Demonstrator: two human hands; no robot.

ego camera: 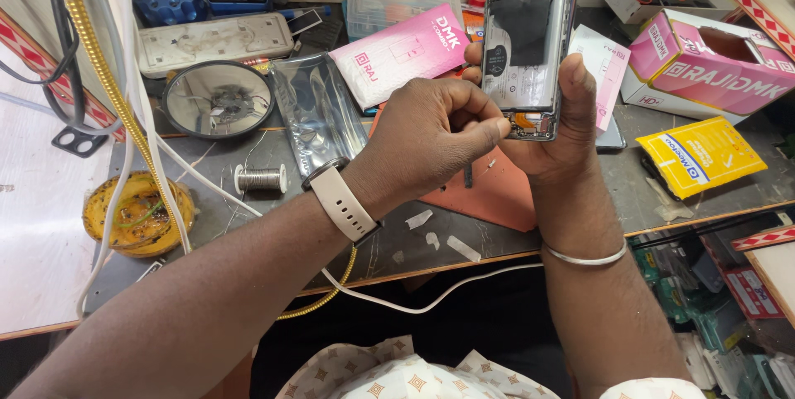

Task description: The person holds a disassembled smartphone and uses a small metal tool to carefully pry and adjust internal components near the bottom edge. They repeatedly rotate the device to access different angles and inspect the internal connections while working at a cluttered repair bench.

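Left-hand fingers (pixel 489 127) pinch something tiny at the bottom edge of the opened phone (pixel 530 39); can't tell what. The right hand (pixel 556 130) grips the phone upright above the counter (pixel 414 237), thumb along its side. Looks light, stiff and fragile inside, so hold the frame edges. Behind: flat pink packet (pixel 397 53), open pink box (pixel 704 64) right, yellow packet (pixel 701 155) below it.

pink box (pixel 704 64) | yellow packet (pixel 700 155) (blue patch) | orange mat (pixel 489 192) | cream watch strap (pixel 344 204) | silver bangle (pixel 584 258)
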